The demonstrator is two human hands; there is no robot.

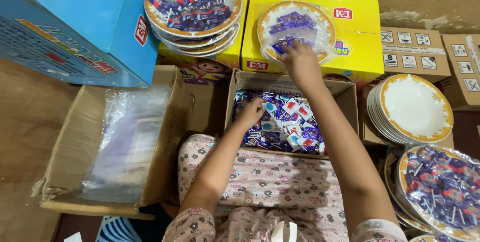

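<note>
My right hand (300, 63) reaches forward onto a gold-rimmed white plate (320, 18) wrapped in a clear bag, which lies on a yellow box (357, 47); the fingers touch the small purple candy packets (290, 24) on it. My left hand (251, 111) is down in an open cardboard box (345, 94) in front of my knees, fingers curled among loose purple, white and red candy packets (290, 127). Whether it grips any of them is hidden.
A stack of filled plates (192, 9) sits on another yellow box at the back. Empty gold-rimmed plates (412, 107) are stacked at right, with bagged filled plates (442, 189) below. A carton of clear plastic bags (125, 142) stands at left, a blue box (65, 22) behind it.
</note>
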